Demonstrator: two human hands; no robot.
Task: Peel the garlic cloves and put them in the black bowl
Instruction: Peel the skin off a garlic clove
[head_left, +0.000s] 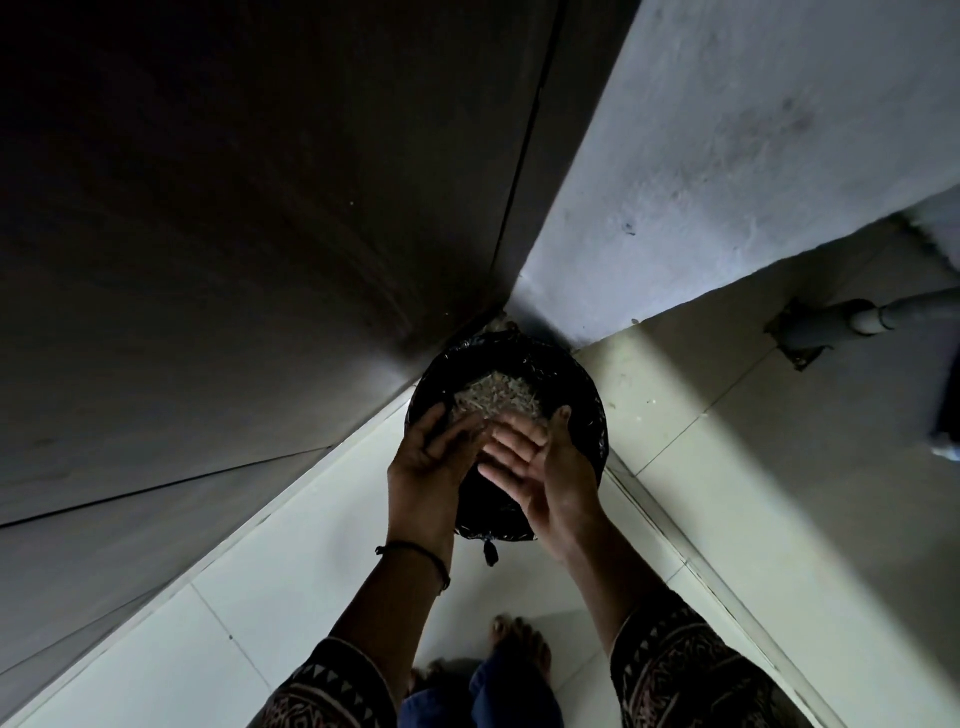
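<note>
Because both hands hang over the near rim of the bin (587, 395) and not its middle, the hazards are listed first.

Risk 1: papery bits brushed off the palms may drift past the rim onto the floor (291, 571), just ahead of the bare foot (519, 644). Cause: light scraps, hands held high.
Risk 2: bits may stay stuck to the skin and be carried away. Cause: clinging peel, as judged.
Risk 3: a clove caught among the waste would be lost in the bin. Cause: poor light in this corner.

Left hand (431, 457): back towards the camera, fingers (457, 431) straight and close together, holding nothing; dark thread (415, 551) at the wrist.
Right hand (545, 467): palm up, fingers (511, 434) straight and slightly spread, holding nothing; tips meet the left fingers.
Bin: round, black-lined, set in the wall corner; pale scraps (493, 397) lie inside.
Garlic cloves, black bowl: neither in view; whereabouts cannot be told.
</note>
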